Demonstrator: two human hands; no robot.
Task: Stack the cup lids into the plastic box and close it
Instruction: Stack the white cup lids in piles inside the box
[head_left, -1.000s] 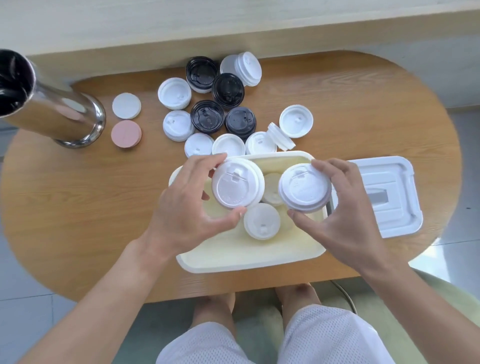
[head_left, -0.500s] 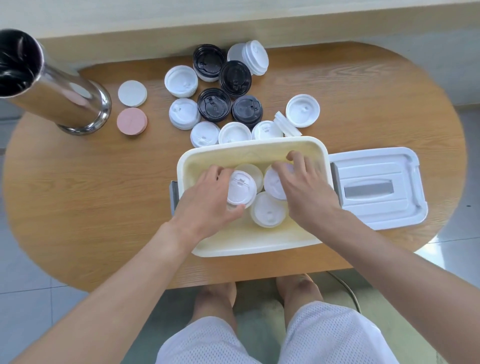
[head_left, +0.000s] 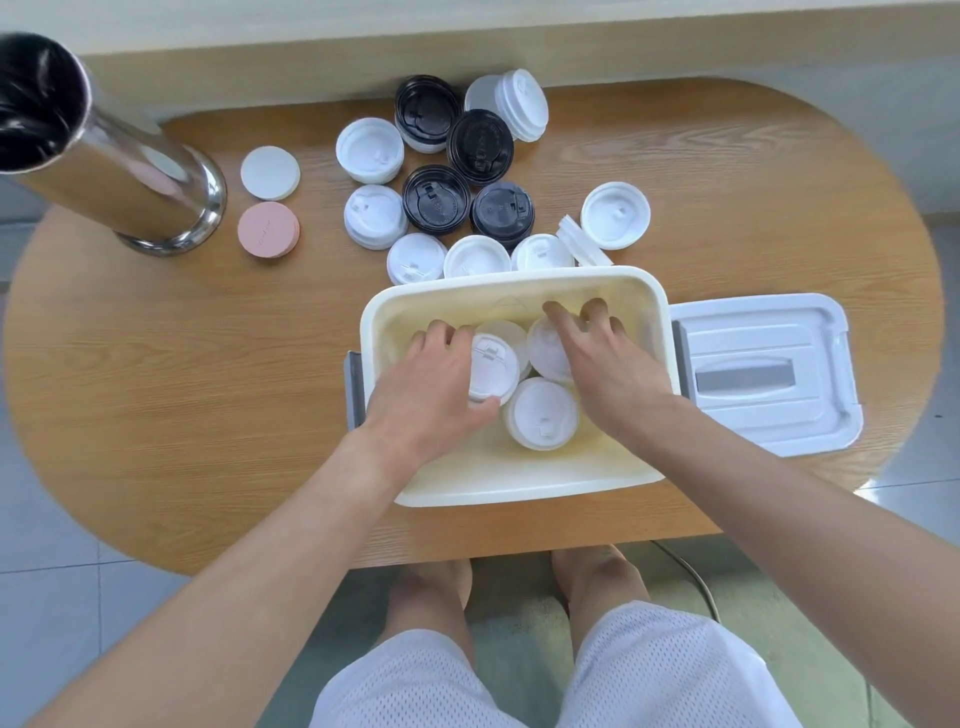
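Two white lids are being set into the plastic box (head_left: 519, 483), one by each hand. The left hand (head_left: 431, 395) grips a white lid (head_left: 491, 366) by its rim, between thumb and fingers (head_left: 441, 332). The right hand (head_left: 608, 364) lies over a second lid (head_left: 545, 353); its fingers are curled round the far edge, so a hold is judged, though the contact is partly hidden. A third lid (head_left: 543, 413) rests on the box floor, just beside them.

The lids are judged to be very light, thin and a little springy, easily dented when squeezed; the rim is the best place to be taken. They are smooth and may slide.

Many more lids, white (head_left: 370, 150) and black (head_left: 436, 200), wait on the wooden worktop (head_left: 208, 389) behind the box. The box cover (head_left: 763, 374) lies to the right, a steel cylinder (head_left: 98, 171) to the far left. A tiled floor is seen below.
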